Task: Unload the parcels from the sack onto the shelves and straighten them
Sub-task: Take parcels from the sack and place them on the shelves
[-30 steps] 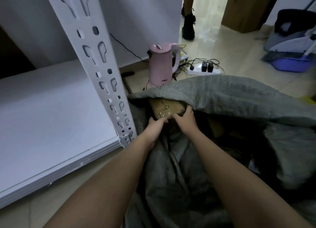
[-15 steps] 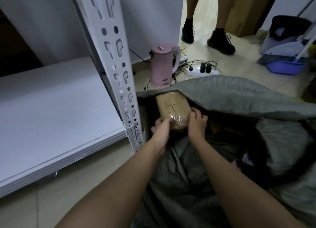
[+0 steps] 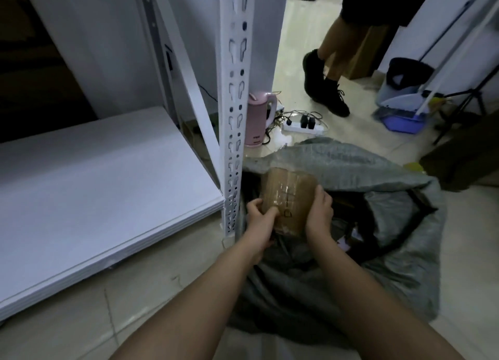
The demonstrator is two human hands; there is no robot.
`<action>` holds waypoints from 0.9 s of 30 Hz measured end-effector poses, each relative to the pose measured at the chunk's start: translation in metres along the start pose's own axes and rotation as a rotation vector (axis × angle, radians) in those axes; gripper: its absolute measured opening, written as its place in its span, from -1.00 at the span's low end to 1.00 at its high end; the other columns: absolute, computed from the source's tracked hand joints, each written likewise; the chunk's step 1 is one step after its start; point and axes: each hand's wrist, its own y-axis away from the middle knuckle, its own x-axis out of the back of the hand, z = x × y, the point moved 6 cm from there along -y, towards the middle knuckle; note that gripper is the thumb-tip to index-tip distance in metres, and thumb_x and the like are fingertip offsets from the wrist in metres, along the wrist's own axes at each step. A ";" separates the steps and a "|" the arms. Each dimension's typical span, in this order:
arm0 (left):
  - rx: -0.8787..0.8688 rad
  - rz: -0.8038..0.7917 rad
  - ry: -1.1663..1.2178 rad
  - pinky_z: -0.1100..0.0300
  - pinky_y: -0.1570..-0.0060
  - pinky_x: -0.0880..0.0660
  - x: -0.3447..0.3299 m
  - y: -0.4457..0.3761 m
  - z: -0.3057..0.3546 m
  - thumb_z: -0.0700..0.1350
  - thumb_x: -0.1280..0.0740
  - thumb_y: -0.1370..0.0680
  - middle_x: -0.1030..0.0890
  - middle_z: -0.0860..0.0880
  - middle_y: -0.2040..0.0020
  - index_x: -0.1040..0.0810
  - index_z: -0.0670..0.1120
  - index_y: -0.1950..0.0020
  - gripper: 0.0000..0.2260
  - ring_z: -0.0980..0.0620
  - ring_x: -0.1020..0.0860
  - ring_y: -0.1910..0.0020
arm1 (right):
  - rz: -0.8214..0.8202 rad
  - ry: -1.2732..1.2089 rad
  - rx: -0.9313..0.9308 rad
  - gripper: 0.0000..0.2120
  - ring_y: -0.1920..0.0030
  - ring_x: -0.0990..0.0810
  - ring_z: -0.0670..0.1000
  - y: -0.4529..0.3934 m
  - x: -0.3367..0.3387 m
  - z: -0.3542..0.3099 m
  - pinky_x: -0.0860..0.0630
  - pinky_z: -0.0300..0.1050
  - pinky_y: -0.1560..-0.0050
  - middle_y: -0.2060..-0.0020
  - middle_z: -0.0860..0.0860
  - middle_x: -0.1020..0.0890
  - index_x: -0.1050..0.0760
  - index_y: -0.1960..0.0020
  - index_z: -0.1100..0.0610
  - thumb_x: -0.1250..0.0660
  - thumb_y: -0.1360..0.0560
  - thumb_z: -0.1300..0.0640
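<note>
A brown cardboard parcel wrapped in clear tape, with black marks on its top, is held over the open mouth of the grey sack on the floor. My left hand grips its near left corner, fingers curled over the edge. My right hand grips its right side. More parcels lie dark and indistinct inside the sack. The white shelf board is to the left, low above the floor.
The shelf's white slotted upright stands just left of the parcel. A pink kettle and a power strip with cables sit behind the sack. A person's legs stand beyond. A mop bucket is at the right.
Both hands have lifted the parcel out of the sack's mouth; it now shows in full. The view has tilted up, and the standing person has stepped closer.
</note>
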 end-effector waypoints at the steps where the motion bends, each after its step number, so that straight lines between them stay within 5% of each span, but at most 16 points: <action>1: 0.003 0.004 -0.024 -0.08 -0.15 -0.49 0.003 0.012 0.006 -0.07 -0.21 -0.57 -0.39 -0.01 -0.23 -0.20 0.11 -0.35 -0.62 0.02 -0.47 -0.06 | -0.012 0.000 -0.051 -0.45 -0.31 -0.38 0.17 0.012 0.005 -0.004 -0.31 0.07 -0.27 -0.40 0.13 -0.32 -0.28 -0.46 -0.05 -0.01 -0.58 -0.30; 7: 0.025 0.016 -0.151 -0.06 -0.19 -0.47 0.008 0.090 0.073 -0.07 -0.19 -0.57 -0.39 -0.06 -0.27 -0.34 0.17 -0.22 -0.75 -0.05 -0.43 -0.18 | -0.119 0.007 -0.248 -0.32 -0.42 -0.28 0.19 0.091 0.034 -0.061 -0.21 0.17 -0.44 -0.48 0.10 -0.25 -0.13 -0.53 -0.12 -0.06 -0.50 -0.40; 11: 0.044 0.043 -0.162 -0.11 -0.29 -0.41 0.004 0.139 0.131 -0.09 -0.14 -0.62 -0.43 -0.10 -0.30 -0.40 0.12 -0.23 -0.78 -0.11 -0.44 -0.25 | -0.145 -0.051 -0.304 -0.40 -0.36 -0.36 0.15 0.138 0.056 -0.122 -0.32 0.04 -0.30 -0.43 0.11 -0.33 -0.12 -0.53 0.00 -0.12 -0.58 -0.22; 16: 0.160 0.138 -0.190 -0.08 -0.35 -0.34 0.003 0.202 0.206 -0.11 -0.09 -0.65 -0.41 -0.10 -0.37 -0.44 -0.01 -0.36 -0.69 -0.12 -0.39 -0.32 | -0.333 -0.260 -0.697 -0.36 -0.24 -0.50 0.27 0.188 0.077 -0.192 -0.52 0.21 -0.11 -0.32 0.23 -0.47 -0.27 -0.47 0.10 -0.06 -0.56 -0.30; 19: 0.278 0.132 -0.076 0.06 -0.19 -0.43 -0.006 0.243 0.246 0.00 -0.11 -0.64 -0.45 -0.08 -0.32 -0.46 0.02 -0.31 -0.71 -0.04 -0.48 -0.16 | -0.349 -0.115 -0.749 -0.37 -0.07 -0.57 0.28 0.200 0.102 -0.243 -0.52 0.00 0.29 -0.16 0.23 -0.57 -0.30 -0.43 0.12 -0.04 -0.57 -0.30; 21: 0.338 0.133 -0.016 0.13 0.01 -0.45 -0.008 0.268 0.266 0.06 -0.15 -0.62 -0.49 -0.07 -0.25 -0.50 0.05 -0.19 -0.77 0.03 -0.50 0.01 | -0.403 -0.041 -0.775 -0.32 0.14 -0.65 0.23 0.202 0.112 -0.265 -0.56 -0.01 0.37 0.09 0.18 -0.66 -0.39 -0.36 0.18 -0.05 -0.54 -0.35; 24: 0.380 0.123 -0.051 -0.05 -0.28 -0.37 -0.006 0.296 0.292 0.10 -0.10 -0.62 -0.49 -0.06 -0.23 -0.57 0.13 -0.03 -0.75 -0.07 -0.45 -0.18 | -0.570 0.171 -0.794 -0.22 0.25 -0.70 0.20 0.207 0.118 -0.307 -0.60 0.02 0.35 0.21 0.18 -0.71 -0.51 -0.24 0.16 -0.11 -0.41 -0.47; 27: 0.386 0.126 -0.073 -0.10 -0.32 -0.33 0.000 0.318 0.312 0.09 -0.06 -0.60 -0.48 -0.08 -0.25 -0.59 0.12 -0.13 -0.67 -0.10 -0.42 -0.22 | -0.742 0.288 -0.896 -0.22 0.34 -0.69 0.22 0.218 0.113 -0.334 -0.60 0.08 0.41 0.27 0.21 -0.70 -0.59 0.00 0.17 -0.18 -0.30 -0.54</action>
